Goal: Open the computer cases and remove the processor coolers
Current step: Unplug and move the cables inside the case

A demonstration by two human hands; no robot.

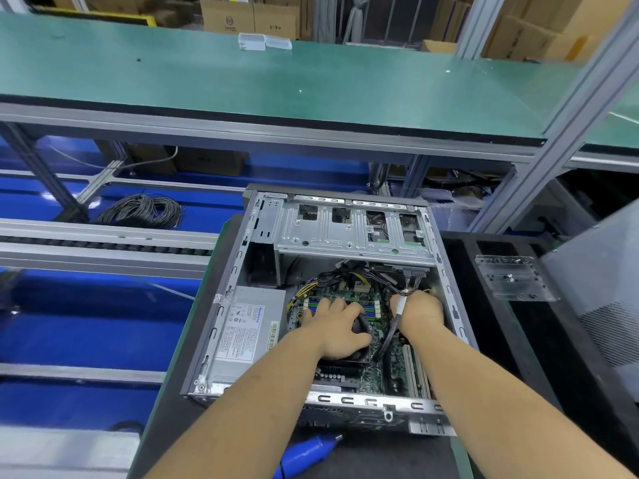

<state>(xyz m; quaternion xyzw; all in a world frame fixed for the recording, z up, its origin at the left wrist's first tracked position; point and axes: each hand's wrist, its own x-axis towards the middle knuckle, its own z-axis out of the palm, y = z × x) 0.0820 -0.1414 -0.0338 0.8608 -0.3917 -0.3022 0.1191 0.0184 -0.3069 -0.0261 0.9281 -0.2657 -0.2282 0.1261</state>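
An open grey computer case [221, 305] lies on its side on the dark mat, its side panel off. Inside are the green motherboard [397, 364], a silver power supply [242, 326] at the left and a drive cage [345, 229] at the far end. My left hand [333, 326] grips the black processor cooler [361, 328] on the board, fingers curled over its top. My right hand [418, 309] reaches into the cables [397, 281] at the cooler's right. Its fingertips are hidden, and a grey cable runs under its palm.
A blue electric screwdriver [304, 451] lies on the mat in front of the case. A clear plastic bracket [511, 278] and a grey panel [601, 288] sit to the right. A green shelf [276, 81] hangs above; blue conveyor and coiled wire [141, 209] at left.
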